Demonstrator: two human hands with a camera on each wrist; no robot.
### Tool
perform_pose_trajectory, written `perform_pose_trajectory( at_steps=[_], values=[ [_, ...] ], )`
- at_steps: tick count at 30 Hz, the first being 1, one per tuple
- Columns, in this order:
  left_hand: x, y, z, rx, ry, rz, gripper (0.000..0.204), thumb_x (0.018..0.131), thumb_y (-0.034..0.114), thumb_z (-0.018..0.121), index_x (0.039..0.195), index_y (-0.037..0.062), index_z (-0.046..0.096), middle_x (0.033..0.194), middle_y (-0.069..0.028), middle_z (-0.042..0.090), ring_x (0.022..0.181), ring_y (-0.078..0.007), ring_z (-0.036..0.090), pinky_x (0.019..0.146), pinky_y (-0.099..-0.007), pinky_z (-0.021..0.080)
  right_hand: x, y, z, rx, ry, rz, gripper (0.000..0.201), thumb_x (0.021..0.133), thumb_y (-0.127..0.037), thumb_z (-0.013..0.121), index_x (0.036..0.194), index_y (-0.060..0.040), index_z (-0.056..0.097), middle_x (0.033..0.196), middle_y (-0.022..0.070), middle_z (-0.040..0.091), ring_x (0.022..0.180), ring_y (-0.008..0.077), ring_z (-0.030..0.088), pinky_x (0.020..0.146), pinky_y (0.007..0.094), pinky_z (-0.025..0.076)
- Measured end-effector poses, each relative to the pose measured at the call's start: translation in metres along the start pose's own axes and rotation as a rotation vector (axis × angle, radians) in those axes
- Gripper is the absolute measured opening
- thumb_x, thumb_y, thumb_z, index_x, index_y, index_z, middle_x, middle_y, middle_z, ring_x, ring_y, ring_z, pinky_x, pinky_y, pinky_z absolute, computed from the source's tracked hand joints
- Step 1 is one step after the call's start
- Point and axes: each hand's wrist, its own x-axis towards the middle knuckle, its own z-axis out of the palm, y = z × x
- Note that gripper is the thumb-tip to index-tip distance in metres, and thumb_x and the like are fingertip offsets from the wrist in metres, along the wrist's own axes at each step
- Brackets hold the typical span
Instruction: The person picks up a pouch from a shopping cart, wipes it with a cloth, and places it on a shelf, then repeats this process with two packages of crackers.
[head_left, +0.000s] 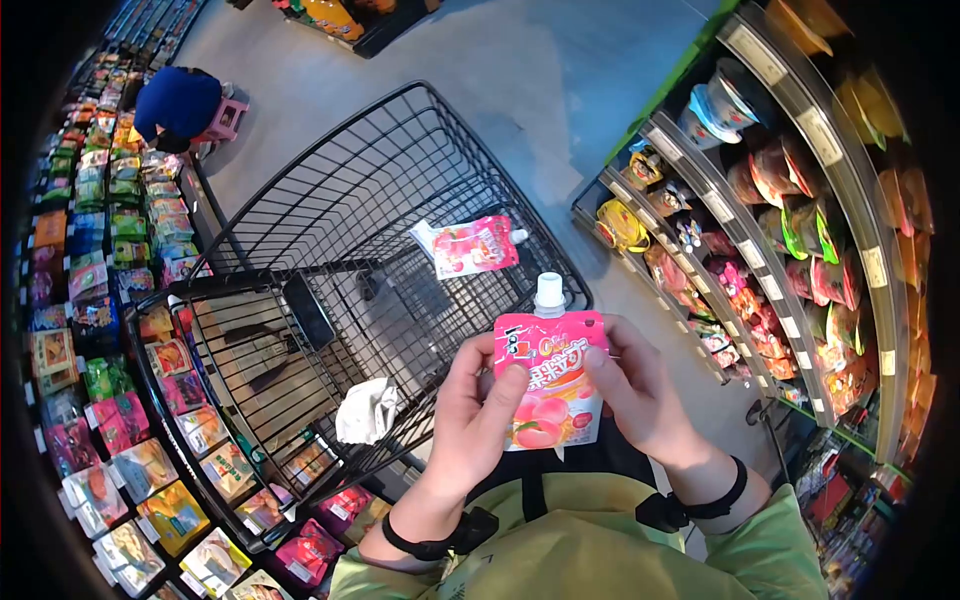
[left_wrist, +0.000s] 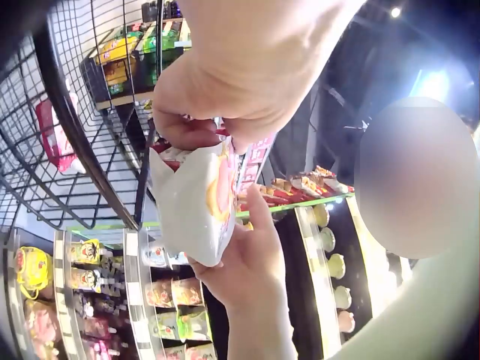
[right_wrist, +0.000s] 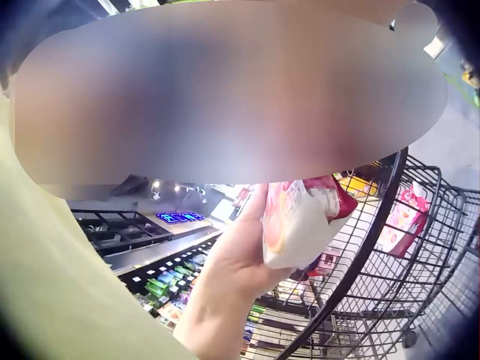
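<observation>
A pink and white spouted jelly pouch (head_left: 556, 412), printed with peaches, stands upright in front of the person, its white cap (head_left: 549, 290) on top. My left hand (head_left: 478, 415) holds its left side, with the thumb across the printed front. On the right edge, my right hand (head_left: 640, 395) grips it the same way, fingers behind. The left wrist view shows the pouch's white lower end (left_wrist: 187, 202) between both hands. A similar pink pouch (head_left: 478, 247) lies in the black wire shopping cart (head_left: 425, 95) beyond the hands.
A crumpled white item (head_left: 368, 411) is at the cart's near side, with a dark phone-like slab (head_left: 308, 308) by its handle. Snack shelves (head_left: 780, 230) flank the right; packaged goods (head_left: 120, 420) fill the left. A person in blue (head_left: 178, 103) is beside a pink stool (head_left: 228, 120).
</observation>
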Motion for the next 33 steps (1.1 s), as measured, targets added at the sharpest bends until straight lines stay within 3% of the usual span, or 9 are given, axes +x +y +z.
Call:
perform_pose_trajectory(
  at_steps=[19, 22, 24, 25, 26, 28, 30, 32, 33],
  values=[
    [0.013, -0.065, 0.107, 0.202, -0.046, -0.001, 0.031, 0.097, 0.029, 0.043, 0.111, 0.0015, 0.048, 0.095, -0.0035, 0.057, 0.08, -0.006, 0.055, 0.071, -0.0213, 0.045, -0.045, 0.009, -0.107, -0.036, 0.233, -0.004, 0.022, 0.09, -0.008, 0.056, 0.107, 0.0022, 0.049, 0.083, 0.0018, 0.057, 0.071, 0.0038, 0.055, 0.06, 0.0178, 0.044],
    [0.019, -0.075, 0.124, 0.156, 0.046, -0.235, 0.04, 0.098, 0.038, 0.035, 0.11, 0.0017, 0.049, 0.09, -0.005, 0.058, 0.076, -0.009, 0.056, 0.069, -0.0234, 0.047, -0.052, 0.012, -0.113, -0.043, 0.218, -0.021, 0.024, 0.089, -0.008, 0.057, 0.109, 0.0021, 0.049, 0.078, 0.0007, 0.055, 0.068, 0.0034, 0.054, 0.056, 0.0175, 0.042],
    [0.028, -0.09, 0.13, -0.201, 0.107, -0.412, 0.051, 0.098, 0.046, 0.025, 0.108, 0.0018, 0.049, 0.082, -0.0068, 0.059, 0.067, -0.0135, 0.057, 0.06, -0.0259, 0.049, -0.054, 0.007, -0.125, -0.023, 0.173, 0.004, 0.027, 0.089, -0.009, 0.058, 0.111, 0.002, 0.049, 0.077, 0.0011, 0.055, 0.065, 0.0037, 0.053, 0.053, 0.0171, 0.041],
    [0.028, -0.087, 0.123, -0.433, 0.036, -0.667, 0.049, 0.097, 0.046, 0.03, 0.105, 0.0012, 0.05, 0.075, -0.0106, 0.059, 0.057, -0.0193, 0.057, 0.05, -0.0286, 0.048, -0.053, -0.002, -0.13, 0.045, 0.128, -0.005, 0.029, 0.088, -0.01, 0.058, 0.113, 0.0014, 0.049, 0.076, 0.001, 0.054, 0.066, 0.0038, 0.053, 0.054, 0.0181, 0.041],
    [0.028, -0.094, 0.123, -0.427, 0.04, -0.672, 0.049, 0.097, 0.046, 0.03, 0.105, 0.0012, 0.05, 0.075, -0.0106, 0.059, 0.057, -0.0193, 0.057, 0.05, -0.0286, 0.048, -0.053, -0.006, -0.135, 0.115, 0.084, -0.013, 0.03, 0.088, -0.012, 0.059, 0.114, 0.0008, 0.048, 0.075, 0.001, 0.054, 0.067, 0.004, 0.053, 0.055, 0.0192, 0.041],
    [0.027, -0.112, 0.123, -0.985, -0.499, -0.706, 0.044, 0.093, 0.043, 0.04, 0.104, 0.0008, 0.049, 0.071, -0.0136, 0.057, 0.05, -0.0218, 0.055, 0.045, -0.0295, 0.046, -0.053, 0.01, -0.147, -0.053, 0.135, -0.043, 0.034, 0.089, -0.014, 0.058, 0.118, 0.0007, 0.047, 0.08, 0.0025, 0.055, 0.075, 0.006, 0.054, 0.063, 0.0213, 0.043],
    [0.024, -0.123, 0.128, -1.052, -0.531, -0.791, 0.047, 0.087, 0.044, 0.049, 0.101, -0.0001, 0.048, 0.066, -0.0148, 0.054, 0.045, -0.0212, 0.053, 0.041, -0.0283, 0.041, -0.047, 0.014, -0.149, -0.088, 0.269, -0.049, 0.036, 0.09, -0.015, 0.057, 0.121, 0.001, 0.046, 0.086, 0.003, 0.054, 0.083, 0.008, 0.053, 0.072, 0.0237, 0.044],
    [0.026, -0.139, 0.135, -1.366, -0.91, -0.89, 0.056, 0.083, 0.053, 0.05, 0.102, -0.0003, 0.05, 0.067, -0.0106, 0.053, 0.048, -0.0178, 0.052, 0.039, -0.0258, 0.035, -0.047, 0.014, -0.157, 0.052, 0.147, -0.012, 0.036, 0.092, -0.015, 0.053, 0.122, 0.0019, 0.046, 0.098, 0.0048, 0.056, 0.092, 0.0097, 0.053, 0.08, 0.0247, 0.044],
    [0.024, -0.135, 0.14, -1.343, -0.857, -0.921, 0.056, 0.082, 0.053, 0.052, 0.09, -0.0022, 0.05, 0.059, -0.0098, 0.051, 0.039, -0.0159, 0.047, 0.034, -0.0246, 0.033, -0.047, 0.013, -0.161, 0.154, -0.024, 0.055, 0.035, 0.092, -0.015, 0.052, 0.122, 0.0019, 0.046, 0.103, 0.0054, 0.056, 0.096, 0.0097, 0.052, 0.083, 0.0253, 0.044]
  ],
)
